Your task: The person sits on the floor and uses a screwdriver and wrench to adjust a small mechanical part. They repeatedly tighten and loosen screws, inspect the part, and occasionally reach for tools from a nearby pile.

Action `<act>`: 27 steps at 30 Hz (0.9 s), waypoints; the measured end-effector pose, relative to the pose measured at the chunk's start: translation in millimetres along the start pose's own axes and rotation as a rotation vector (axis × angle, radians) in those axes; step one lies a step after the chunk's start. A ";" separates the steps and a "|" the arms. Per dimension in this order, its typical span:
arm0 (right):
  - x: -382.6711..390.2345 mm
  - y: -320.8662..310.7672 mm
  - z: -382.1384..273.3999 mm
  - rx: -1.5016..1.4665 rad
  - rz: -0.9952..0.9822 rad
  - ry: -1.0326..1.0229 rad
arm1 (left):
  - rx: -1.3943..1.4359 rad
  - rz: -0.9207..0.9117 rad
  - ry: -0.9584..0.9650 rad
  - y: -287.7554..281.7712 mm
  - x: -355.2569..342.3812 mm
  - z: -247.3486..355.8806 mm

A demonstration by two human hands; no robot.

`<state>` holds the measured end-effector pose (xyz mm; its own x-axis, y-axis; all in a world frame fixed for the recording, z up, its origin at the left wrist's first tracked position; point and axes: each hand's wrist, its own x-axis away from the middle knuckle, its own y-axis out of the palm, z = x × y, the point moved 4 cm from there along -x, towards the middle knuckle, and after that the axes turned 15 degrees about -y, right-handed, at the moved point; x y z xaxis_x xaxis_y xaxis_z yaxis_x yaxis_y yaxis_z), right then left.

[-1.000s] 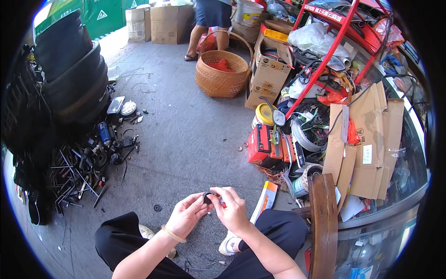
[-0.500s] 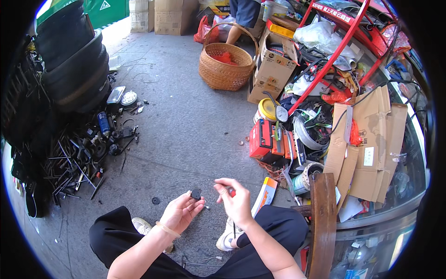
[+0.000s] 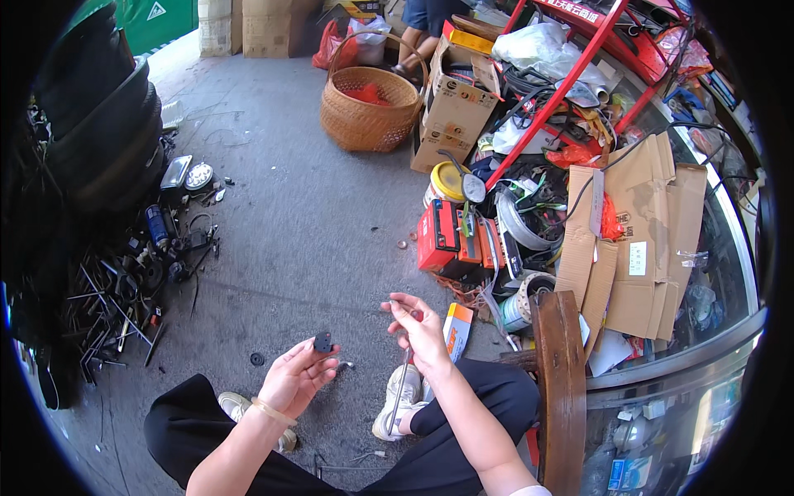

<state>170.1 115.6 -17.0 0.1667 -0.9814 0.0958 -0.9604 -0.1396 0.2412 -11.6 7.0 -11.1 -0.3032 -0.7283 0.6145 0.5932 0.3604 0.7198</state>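
My left hand (image 3: 291, 372) holds a small black square part (image 3: 322, 342) between thumb and fingertips, palm turned up. My right hand (image 3: 422, 335), to its right and higher, grips a long thin metal-shafted tool (image 3: 400, 384), apparently a screwdriver, pointing down; whether anything tiny sits at the fingertips cannot be made out. On the grey floor lie a black ring (image 3: 257, 359) and a small pale piece (image 3: 347, 364), near my left hand. An orange-and-white box (image 3: 456, 326) lies just beyond my right hand.
Stacked tyres (image 3: 103, 140) and scattered tools (image 3: 112, 306) lie left. A wicker basket (image 3: 364, 124) stands ahead near a person's legs (image 3: 413, 37). Right are red batteries (image 3: 438, 236), a red rack (image 3: 546, 124), flattened cardboard (image 3: 637, 289) and a wooden bench (image 3: 558, 372).
My hands, together around the black part a second ago, have separated; my right hand moved right and up, and the tool's shaft now shows beneath it. The person behind the basket shifted right.
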 end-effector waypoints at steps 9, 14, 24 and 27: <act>1.9 5.5 18.8 0.117 -0.083 0.057 | -0.225 0.108 0.089 -32.6 -26.3 2.7; -1.1 14.4 111.0 0.445 -0.344 0.269 | -0.446 0.434 0.125 -149.3 -116.1 -5.9; 96.1 -8.3 292.5 0.243 -0.100 0.759 | -1.115 1.123 0.480 -261.2 -95.3 -90.7; 108.1 -30.1 309.0 0.312 -0.027 0.783 | -1.619 0.867 0.474 -202.3 -100.6 -108.0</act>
<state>148.0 -27.2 -312.3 0.1864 -0.6180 0.7637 -0.9525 -0.3042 -0.0137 -20.5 -55.6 -253.4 0.4564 -0.8508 0.2606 0.5663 0.0518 -0.8226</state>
